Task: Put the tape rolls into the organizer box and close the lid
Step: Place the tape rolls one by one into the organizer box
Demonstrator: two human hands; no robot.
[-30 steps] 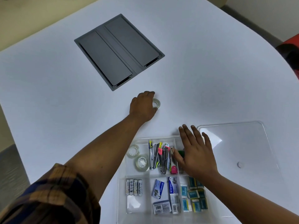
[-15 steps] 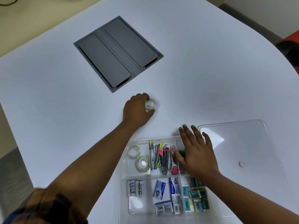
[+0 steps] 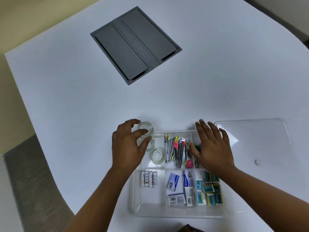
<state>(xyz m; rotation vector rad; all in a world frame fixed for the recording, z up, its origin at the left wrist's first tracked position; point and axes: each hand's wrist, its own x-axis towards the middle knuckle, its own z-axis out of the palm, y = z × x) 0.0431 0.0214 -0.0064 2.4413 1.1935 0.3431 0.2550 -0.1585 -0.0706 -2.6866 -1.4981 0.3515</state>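
Note:
My left hand (image 3: 128,144) grips a clear tape roll (image 3: 145,128) between thumb and fingers, just over the far left corner of the clear organizer box (image 3: 150,210). Two more clear tape rolls lie in the box's far left compartment: one (image 3: 157,155) in plain sight, the other (image 3: 151,144) partly hidden by my fingers. My right hand (image 3: 212,146) rests flat with fingers apart on the box's far right part. The clear lid (image 3: 260,141) lies flat on the table to the right of the box.
The box also holds batteries (image 3: 148,178), staplers and clips (image 3: 175,151), staple boxes (image 3: 181,188) and small blue packets (image 3: 209,190). A grey cable hatch (image 3: 135,45) is set in the white table (image 3: 66,97) farther back. A grey chair (image 3: 30,190) stands at the near left.
My left hand took hold of the tape roll on the table and carried it back toward me to the box's far left corner. My right hand stayed on the box.

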